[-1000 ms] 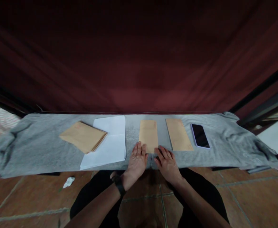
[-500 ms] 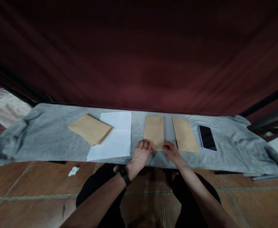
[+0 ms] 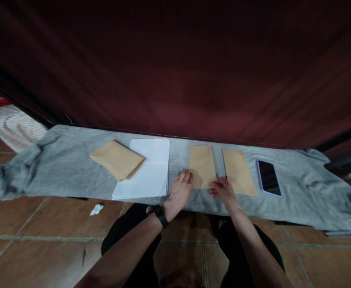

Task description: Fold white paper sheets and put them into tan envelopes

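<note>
A brown paper envelope (image 3: 202, 166) with red print at its top right lies on the grey cloth in front of me. My left hand (image 3: 181, 187), wearing a black wristband, has its fingers curled at the envelope's lower left edge. At the lower right corner, my right hand (image 3: 224, 192) pinches the paper between thumb and fingers. A second brown envelope (image 3: 240, 172) lies flat just to the right, close to my right fingers. Farther left, a stack of brown envelopes (image 3: 117, 160) rests partly over white paper sheets (image 3: 153, 176).
A phone (image 3: 269, 178) in a light purple case lies at the right of the cloth-covered bench (image 3: 64, 168). Behind it hangs a dark red curtain (image 3: 175, 80). A crumpled white tissue (image 3: 96, 209) is on the tiled floor. Striped fabric (image 3: 18, 128) is at the far left.
The view has shifted a little. The envelope between my hands has turned slightly, its lower end swinging right. My right hand has moved a bit right with its corner.
</note>
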Action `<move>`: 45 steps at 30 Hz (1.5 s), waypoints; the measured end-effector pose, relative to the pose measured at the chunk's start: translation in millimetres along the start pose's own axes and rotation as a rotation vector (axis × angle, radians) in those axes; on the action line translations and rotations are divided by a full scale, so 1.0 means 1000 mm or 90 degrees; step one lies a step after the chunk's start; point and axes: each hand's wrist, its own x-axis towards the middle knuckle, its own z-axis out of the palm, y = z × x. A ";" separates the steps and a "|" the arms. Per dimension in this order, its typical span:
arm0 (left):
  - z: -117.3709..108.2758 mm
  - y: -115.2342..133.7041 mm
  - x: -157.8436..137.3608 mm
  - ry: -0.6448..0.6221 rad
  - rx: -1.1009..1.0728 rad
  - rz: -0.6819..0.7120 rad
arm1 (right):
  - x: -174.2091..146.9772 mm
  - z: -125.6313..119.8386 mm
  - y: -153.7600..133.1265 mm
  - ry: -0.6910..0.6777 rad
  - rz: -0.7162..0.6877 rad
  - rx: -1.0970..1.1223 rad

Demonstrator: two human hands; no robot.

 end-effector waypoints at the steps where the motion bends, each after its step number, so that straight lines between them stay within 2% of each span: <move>1: 0.001 0.002 0.000 -0.010 0.010 0.010 | 0.000 -0.001 0.000 0.002 -0.003 0.003; 7: 0.002 0.010 0.000 0.010 0.006 0.024 | 0.003 -0.002 -0.001 0.013 -0.034 0.033; 10: 0.000 0.010 0.003 0.010 -0.064 -0.004 | 0.004 -0.003 -0.003 0.019 -0.021 0.052; 12: 0.000 0.009 0.007 0.025 -0.184 -0.045 | 0.005 -0.003 -0.005 0.024 -0.023 0.065; 15: 0.004 0.008 0.015 0.026 -0.517 -0.189 | 0.005 -0.006 -0.008 0.012 -0.009 0.093; 17: 0.007 0.007 0.020 -0.006 -0.689 -0.271 | 0.004 -0.007 -0.011 -0.012 0.018 0.108; 21: 0.010 0.004 0.025 -0.096 -0.951 -0.330 | 0.003 -0.006 -0.012 -0.036 0.040 0.105; 24: 0.010 0.002 0.026 -0.090 -1.088 -0.379 | 0.004 -0.003 -0.007 -0.033 0.011 0.068; 30: 0.011 0.000 0.025 -0.088 -1.108 -0.360 | 0.015 -0.003 0.007 -0.033 -0.053 -0.104; 38: 0.020 -0.007 0.026 -0.073 -0.967 -0.418 | 0.017 -0.012 0.014 -0.022 -0.058 -0.214; 40: 0.018 -0.008 0.026 -0.078 -0.962 -0.413 | 0.013 -0.015 0.013 0.010 -0.127 -0.317; 43: 0.016 -0.009 0.026 -0.090 -0.954 -0.401 | 0.007 -0.016 0.008 0.078 -0.293 -0.543; 45: 0.016 -0.010 0.025 -0.103 -0.941 -0.392 | 0.003 -0.013 0.005 0.088 -0.384 -0.642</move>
